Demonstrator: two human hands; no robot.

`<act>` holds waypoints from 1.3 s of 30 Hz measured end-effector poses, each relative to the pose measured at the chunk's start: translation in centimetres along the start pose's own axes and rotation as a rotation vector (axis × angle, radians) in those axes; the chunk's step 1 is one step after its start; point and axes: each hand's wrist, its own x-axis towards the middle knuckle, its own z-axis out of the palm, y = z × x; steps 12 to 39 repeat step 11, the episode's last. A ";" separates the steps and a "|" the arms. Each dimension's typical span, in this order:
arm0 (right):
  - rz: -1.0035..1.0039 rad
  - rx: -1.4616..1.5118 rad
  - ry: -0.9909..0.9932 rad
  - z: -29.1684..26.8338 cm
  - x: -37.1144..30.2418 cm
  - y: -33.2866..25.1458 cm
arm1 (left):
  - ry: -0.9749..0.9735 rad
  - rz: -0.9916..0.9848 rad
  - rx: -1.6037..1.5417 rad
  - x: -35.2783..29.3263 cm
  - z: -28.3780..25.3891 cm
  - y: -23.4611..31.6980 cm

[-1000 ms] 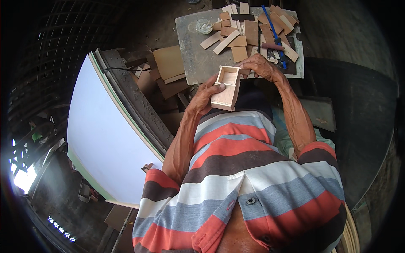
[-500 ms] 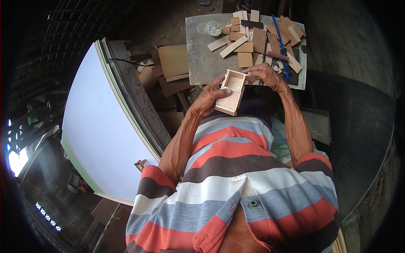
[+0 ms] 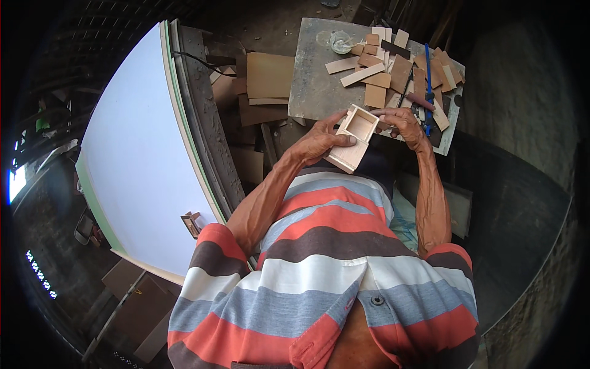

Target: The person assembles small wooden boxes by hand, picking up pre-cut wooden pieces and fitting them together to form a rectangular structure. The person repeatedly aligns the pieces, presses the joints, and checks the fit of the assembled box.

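Note:
A small pale wooden box [image 3: 345,155] is in my left hand [image 3: 318,142], held above my lap at the near edge of the worktable. Its far end is an open compartment, while a flat panel covers the near part. My left thumb presses on that panel and the fingers go round the left side, partly hidden. Close against the box's right far corner is my right hand [image 3: 404,128], its fingers curled together. Whatever those fingertips pinch, if anything, is too small to make out.
On the worktable [image 3: 310,86] lie several thin wood pieces [image 3: 375,95], a clear bowl of whitish stuff [image 3: 342,42] and a long blue tool [image 3: 429,86]. A large white panel [image 3: 141,154] leans at my left, with a small wooden piece [image 3: 192,224] on it. Brown boards [image 3: 269,77] lie beyond.
The box has turned clockwise in my left hand, its open end now pointing further right. My right hand stays by its corner with fingers more curled. The whole view has shifted slightly.

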 end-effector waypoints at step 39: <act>0.007 -0.007 -0.034 -0.2 0.1 0.3 | -0.010 -0.022 -0.038 0.0 -0.4 -0.2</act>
